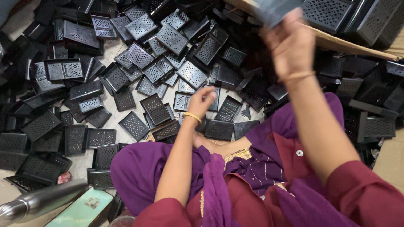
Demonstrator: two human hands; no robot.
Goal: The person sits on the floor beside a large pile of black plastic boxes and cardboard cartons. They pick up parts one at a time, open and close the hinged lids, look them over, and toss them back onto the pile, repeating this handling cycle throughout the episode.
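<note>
A steel bottle [40,201] and a pale green box [82,209] are cut off at lower left. The left hand [202,102] hovers loosely curled, empty, over black perforated trays [155,108]. The right hand [288,44], blurred, grips a dark tray [273,10] above a cardboard edge [353,47].

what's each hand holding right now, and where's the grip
Right hand grips a blurred black perforated tray by its lower edge. Left hand looks empty.
</note>
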